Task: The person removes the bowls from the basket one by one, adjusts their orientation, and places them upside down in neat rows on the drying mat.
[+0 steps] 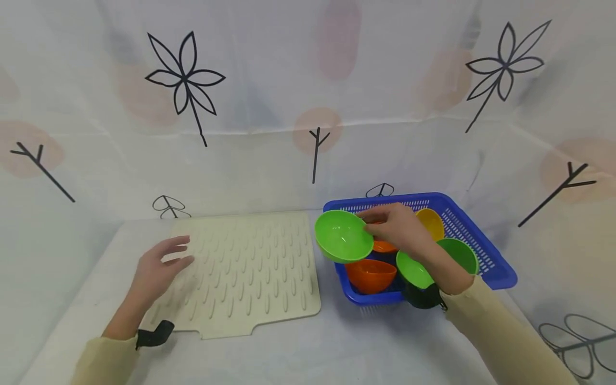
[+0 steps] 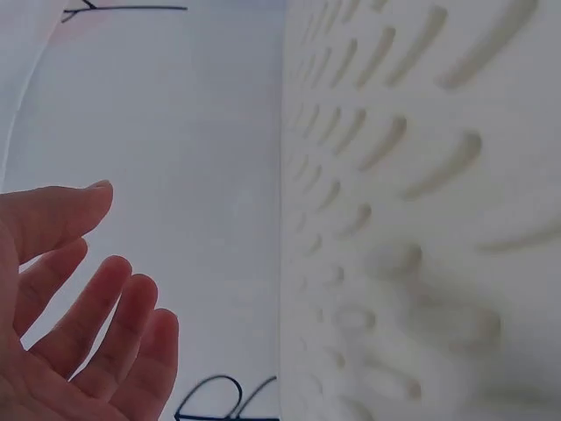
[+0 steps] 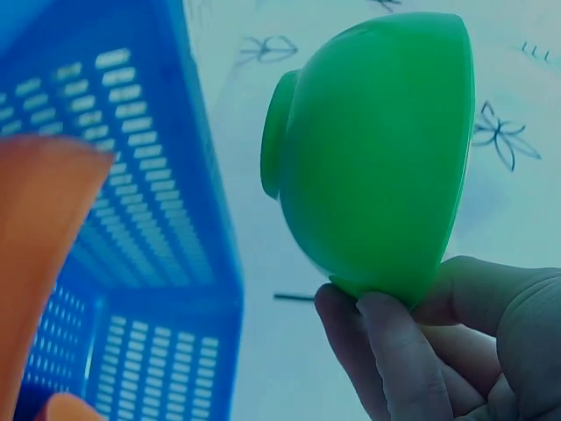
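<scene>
A light green bowl [image 1: 343, 236] is pinched at its rim by my right hand [image 1: 401, 227], between thumb and fingers. It is lifted at the left side of a blue plastic basket [image 1: 498, 272]. In the right wrist view the green bowl [image 3: 377, 149] shows its rounded outside and foot ring. My left hand [image 1: 156, 270] is over the left part of a cream drying mat [image 1: 240, 315] with raised ridges. Its fingers are parted and relaxed, holding nothing. The left wrist view shows the left hand [image 2: 96, 324] beside the mat [image 2: 421, 210].
Inside the basket lie an orange bowl [image 1: 370, 277], a yellow bowl [image 1: 430, 223], a green bowl [image 1: 459, 254] and more bowls partly behind my right hand. A white cloth with printed plants [image 1: 250, 171] covers the table and rises as a backdrop.
</scene>
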